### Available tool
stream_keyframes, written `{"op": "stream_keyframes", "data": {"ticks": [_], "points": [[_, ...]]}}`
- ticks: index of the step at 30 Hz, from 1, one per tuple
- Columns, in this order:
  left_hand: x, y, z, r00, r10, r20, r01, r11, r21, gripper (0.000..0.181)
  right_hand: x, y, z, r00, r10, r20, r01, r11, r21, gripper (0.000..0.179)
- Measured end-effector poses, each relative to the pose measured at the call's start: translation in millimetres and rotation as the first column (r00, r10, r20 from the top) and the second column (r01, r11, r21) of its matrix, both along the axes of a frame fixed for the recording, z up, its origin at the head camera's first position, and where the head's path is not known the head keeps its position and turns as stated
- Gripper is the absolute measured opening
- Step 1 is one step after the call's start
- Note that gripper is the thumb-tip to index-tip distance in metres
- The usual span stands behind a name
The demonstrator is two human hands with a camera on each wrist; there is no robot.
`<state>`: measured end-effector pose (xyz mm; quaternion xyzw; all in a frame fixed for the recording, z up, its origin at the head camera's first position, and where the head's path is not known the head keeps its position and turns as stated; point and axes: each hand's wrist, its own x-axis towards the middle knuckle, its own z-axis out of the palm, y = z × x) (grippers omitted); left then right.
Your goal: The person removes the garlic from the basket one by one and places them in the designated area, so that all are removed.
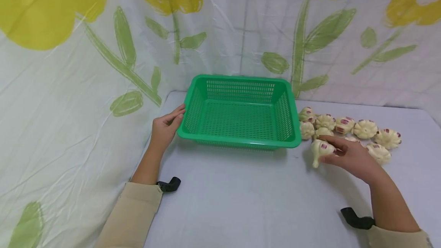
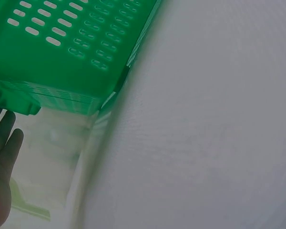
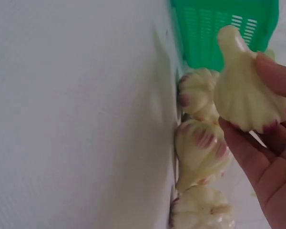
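Note:
My right hand [image 1: 355,160] pinches a cream garlic bulb [image 1: 321,149] with purple streaks, between thumb and fingers. It is held up just right of the basket's near corner, stem downward in the head view. The right wrist view shows the held garlic bulb [image 3: 240,90] close up, with other garlic bulbs [image 3: 200,148] beyond it. On the left, my left hand [image 1: 164,129] touches the outer left rim of a green plastic basket [image 1: 237,142]. In the left wrist view, its extended fingers [image 2: 8,148] lie against the rim from below.
Several garlic bulbs [image 1: 365,129] lie in rows on the white-covered table [image 1: 241,194], right of the basket. Some are partly hidden behind my right hand. A white curtain [image 1: 220,37] with printed yellow flowers hangs behind and at the left.

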<state>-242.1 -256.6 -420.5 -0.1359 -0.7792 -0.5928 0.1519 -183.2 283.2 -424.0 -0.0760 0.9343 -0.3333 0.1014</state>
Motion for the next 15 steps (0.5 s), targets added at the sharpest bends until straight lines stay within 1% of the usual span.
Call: {"op": "stream_keyframes", "data": {"ticks": [3, 8, 15], "points": [[0.8, -0.5, -0.3, 1.0, 0.004, 0.004, -0.004, 1.0, 0.006, 0.027, 0.7, -4, -2.5, 0.999, 0.048, 0.002, -0.048, 0.998, 0.041, 0.071], [-0.1, 0.1, -0.4, 1.0, 0.007, 0.016, -0.007, 1.0, 0.007, 0.027, 3.0, -10, -5.5, 0.996, 0.089, 0.004, -0.089, 0.993, 0.073, 0.07], [0.2, 0.9, 0.2, 1.0, 0.012, 0.026, -0.013, 1.0, 0.014, 0.027, 3.8, -12, -7.9, 0.99, 0.14, 0.003, -0.14, 0.986, 0.088, 0.067]]}}
